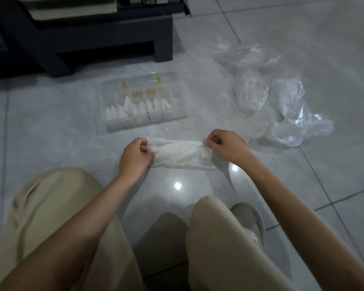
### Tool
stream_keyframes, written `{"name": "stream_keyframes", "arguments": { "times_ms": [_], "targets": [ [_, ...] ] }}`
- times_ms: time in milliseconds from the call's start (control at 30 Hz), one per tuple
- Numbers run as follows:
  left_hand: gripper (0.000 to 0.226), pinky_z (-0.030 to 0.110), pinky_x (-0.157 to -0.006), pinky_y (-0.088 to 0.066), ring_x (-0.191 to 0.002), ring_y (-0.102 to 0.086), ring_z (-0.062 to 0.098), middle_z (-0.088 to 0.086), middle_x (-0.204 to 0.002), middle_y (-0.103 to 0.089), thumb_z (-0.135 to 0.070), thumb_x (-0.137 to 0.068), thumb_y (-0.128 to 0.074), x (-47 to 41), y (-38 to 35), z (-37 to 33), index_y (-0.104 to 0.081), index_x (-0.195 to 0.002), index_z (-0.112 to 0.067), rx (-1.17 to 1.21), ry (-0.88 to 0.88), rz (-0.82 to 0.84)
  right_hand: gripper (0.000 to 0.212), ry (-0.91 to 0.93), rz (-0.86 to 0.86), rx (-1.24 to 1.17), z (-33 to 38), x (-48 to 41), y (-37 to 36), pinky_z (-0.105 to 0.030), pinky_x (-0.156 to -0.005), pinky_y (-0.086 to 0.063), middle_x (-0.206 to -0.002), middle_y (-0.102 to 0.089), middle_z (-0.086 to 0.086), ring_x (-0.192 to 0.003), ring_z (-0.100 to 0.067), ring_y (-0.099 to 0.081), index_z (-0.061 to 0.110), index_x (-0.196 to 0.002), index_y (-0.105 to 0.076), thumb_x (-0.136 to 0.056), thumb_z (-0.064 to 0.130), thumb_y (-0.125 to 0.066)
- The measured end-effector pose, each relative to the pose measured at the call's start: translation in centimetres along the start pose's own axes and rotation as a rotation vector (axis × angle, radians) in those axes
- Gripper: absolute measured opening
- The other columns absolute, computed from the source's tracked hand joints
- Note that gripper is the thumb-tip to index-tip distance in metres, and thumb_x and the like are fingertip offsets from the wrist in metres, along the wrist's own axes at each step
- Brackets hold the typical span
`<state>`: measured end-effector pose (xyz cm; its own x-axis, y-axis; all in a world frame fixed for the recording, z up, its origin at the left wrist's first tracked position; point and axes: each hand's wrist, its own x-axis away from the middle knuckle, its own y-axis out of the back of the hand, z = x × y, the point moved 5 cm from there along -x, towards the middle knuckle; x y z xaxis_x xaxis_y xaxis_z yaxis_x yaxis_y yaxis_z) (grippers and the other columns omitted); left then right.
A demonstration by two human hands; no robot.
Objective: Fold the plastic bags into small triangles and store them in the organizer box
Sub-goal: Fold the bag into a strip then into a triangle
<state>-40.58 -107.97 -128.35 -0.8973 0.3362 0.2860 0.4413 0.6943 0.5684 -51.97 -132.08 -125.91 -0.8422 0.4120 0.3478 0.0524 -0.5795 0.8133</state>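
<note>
- The left hand and right hand each pinch one end of a single plastic bag. Fingers and thumbs are curled tight on the film, and the bag is stretched sideways between the two grips as a flattened, wrinkled band just above the floor.
- The step in hand looks like flattening the bag into a long strip before the triangle folds begin.
- To do it well, keep an even pull from both pinches so the creases run out and trapped air escapes.
- The long edges should line up before the strip is laid down. A band of uneven width would give a lopsided, loose triangle.
- Thin film slips and springs back, so each fold probably wants pressing flat before either pinch lets go.
- The organizer box lies open on the floor, just beyond the grips and slightly towards the left hand's side.
- The folded triangles stand in its middle row. The near row, closest to the hands, looks unfilled.
- Count: one bag in hand, one box, and roughly eight white tips showing, though the exact number is too blurred to fix.
- The loose bags are heaped beyond and outward of the right hand. At least three show, but they overlap too much to count.
</note>
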Motion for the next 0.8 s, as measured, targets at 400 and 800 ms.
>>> {"name": "stream_keyframes", "arguments": {
  "times_ms": [400, 800],
  "targets": [
    [0.033, 0.038, -0.08, -0.051, -0.078, -0.06, 0.023, -0.001, -0.087, -0.061, 0.004, -0.073, -0.064, 0.6, -0.1, -0.7, -0.057, -0.098, -0.016, -0.046, -0.016, 0.018, 0.003, 0.044, -0.01, 0.004, 0.2, -1.6, 0.1, -0.032, -0.089, -0.043, -0.08, -0.063, 0.008, -0.084, -0.016, -0.062, 0.021, -0.088, -0.068, -0.086, 0.021, -0.067],
    [0.065, 0.04, -0.103, -0.017, -0.132, -0.023, 0.032, 0.015, -0.146, -0.025, -0.023, -0.083, -0.062, 1.6, -0.4, -1.6, -0.033, -0.138, -0.007, -0.557, -0.126, -0.072, 0.008, 0.03, -0.001, -0.024, 0.0, -1.8, -0.7, -0.025, -0.071, -0.036, -0.078, -0.061, 0.007, -0.076, -0.014, -0.057, 0.024, -0.083, -0.061, -0.086, 0.022, -0.068]
  ]
}}
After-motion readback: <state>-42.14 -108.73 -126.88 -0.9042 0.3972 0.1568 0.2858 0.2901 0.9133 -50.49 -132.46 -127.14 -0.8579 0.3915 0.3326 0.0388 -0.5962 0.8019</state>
